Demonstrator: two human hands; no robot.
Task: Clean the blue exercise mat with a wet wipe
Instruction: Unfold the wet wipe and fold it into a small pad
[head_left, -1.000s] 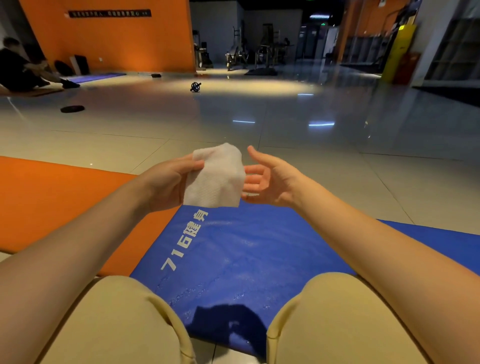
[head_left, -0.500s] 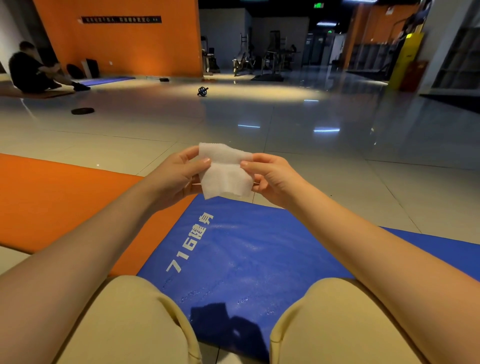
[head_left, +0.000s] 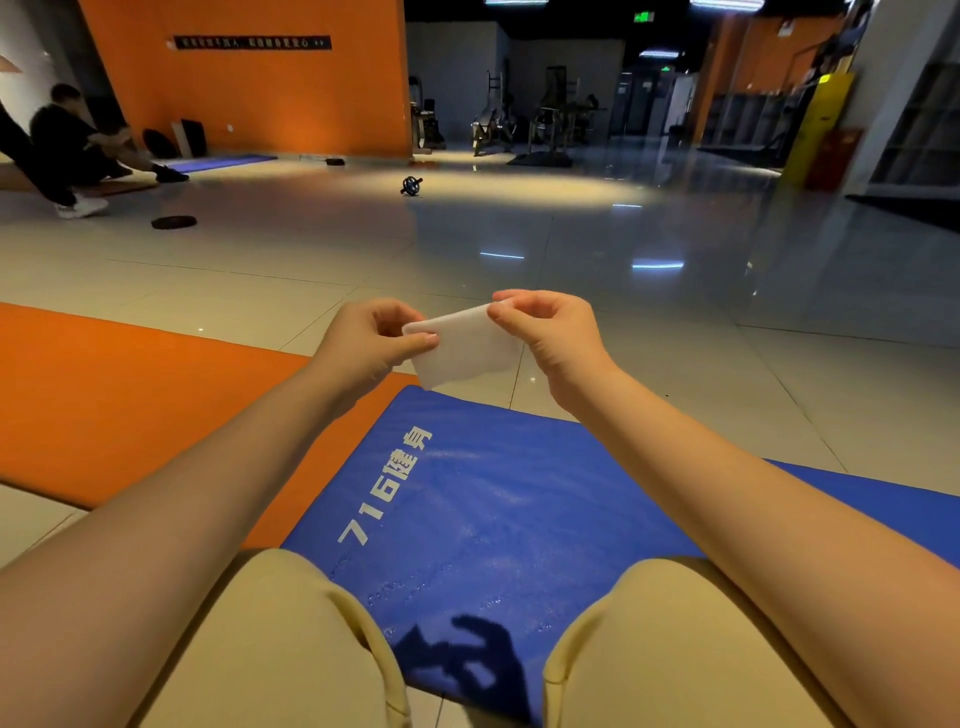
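Wipe (head_left: 465, 345) stretched left-right betw. both hands, left hand (head_left: 371, 340) & right hand (head_left: 553, 332) pinching its ends above blue mat (head_left: 519, 499).

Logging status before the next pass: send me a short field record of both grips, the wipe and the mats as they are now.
left grip: pinches the wipe's left edge
right grip: pinches the wipe's upper right corner
wet wipe: white, held in the air between both grips
wipe on mat: no contact
blue mat: flat on the floor, under the person's legs, white "716" print
orange mat: flat, to the left of the blue mat
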